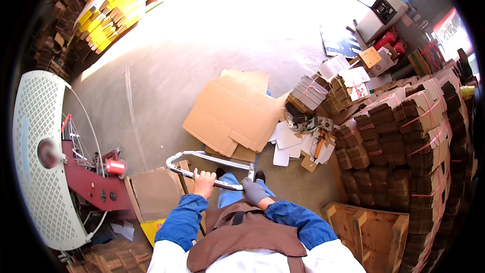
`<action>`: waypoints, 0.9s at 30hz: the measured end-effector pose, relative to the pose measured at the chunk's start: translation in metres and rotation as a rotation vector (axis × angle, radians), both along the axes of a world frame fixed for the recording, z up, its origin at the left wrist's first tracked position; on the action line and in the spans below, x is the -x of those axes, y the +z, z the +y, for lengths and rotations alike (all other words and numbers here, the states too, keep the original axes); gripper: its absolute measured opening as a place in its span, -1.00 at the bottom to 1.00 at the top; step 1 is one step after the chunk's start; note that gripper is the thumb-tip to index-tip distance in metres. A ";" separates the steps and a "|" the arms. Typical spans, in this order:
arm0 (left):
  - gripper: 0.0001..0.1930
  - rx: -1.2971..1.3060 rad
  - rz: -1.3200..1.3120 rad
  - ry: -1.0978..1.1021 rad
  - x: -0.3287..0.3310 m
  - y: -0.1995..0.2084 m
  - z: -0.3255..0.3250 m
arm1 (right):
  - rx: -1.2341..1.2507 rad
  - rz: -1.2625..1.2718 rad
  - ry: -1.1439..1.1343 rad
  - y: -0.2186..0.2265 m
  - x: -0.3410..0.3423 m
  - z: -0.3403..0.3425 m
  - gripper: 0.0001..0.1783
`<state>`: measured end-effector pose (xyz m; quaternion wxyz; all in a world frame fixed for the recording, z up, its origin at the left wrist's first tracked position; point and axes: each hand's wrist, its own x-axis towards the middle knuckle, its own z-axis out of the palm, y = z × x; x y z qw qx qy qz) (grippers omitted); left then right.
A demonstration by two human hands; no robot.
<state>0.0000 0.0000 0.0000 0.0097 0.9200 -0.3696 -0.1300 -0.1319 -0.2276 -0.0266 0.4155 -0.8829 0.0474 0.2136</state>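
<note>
A loop-shaped metal handle (228,163) with worn white paint lies across in front of my waist. My bare left hand (204,184) is wrapped round its near bar, left of the middle. Farther right, my right hand (254,192), in a grey glove, grips the same handle near its right corner. Whatever the handle belongs to is mostly hidden, so I cannot tell its kind. Just beyond it, flattened brown cardboard (227,111) is spread on the concrete floor.
At left stands a red machine (96,177) with a perforated white table (38,156) and a red spool (115,167). Tied cardboard stacks (389,136) rise at right, beside a wooden pallet (364,237). Paper scraps (288,139) litter the floor. Yellow-edged stacks (113,10) stand far left.
</note>
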 end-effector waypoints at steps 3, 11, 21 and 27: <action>-0.89 0.052 -0.097 -0.021 -0.061 -0.001 -0.014 | 0.030 -0.081 -0.061 -0.001 -0.062 -0.009 -0.72; -0.80 0.066 -0.042 -0.094 -0.134 -0.013 0.004 | 0.126 0.046 -0.247 0.010 -0.110 0.037 -0.70; -0.83 -0.028 -0.039 -0.272 -0.311 -0.011 -0.026 | 0.155 0.017 -0.551 0.001 -0.250 0.053 -0.69; -0.76 -0.029 -0.067 -0.349 -0.400 -0.017 -0.068 | 0.203 -0.036 -0.682 -0.013 -0.324 0.031 -0.69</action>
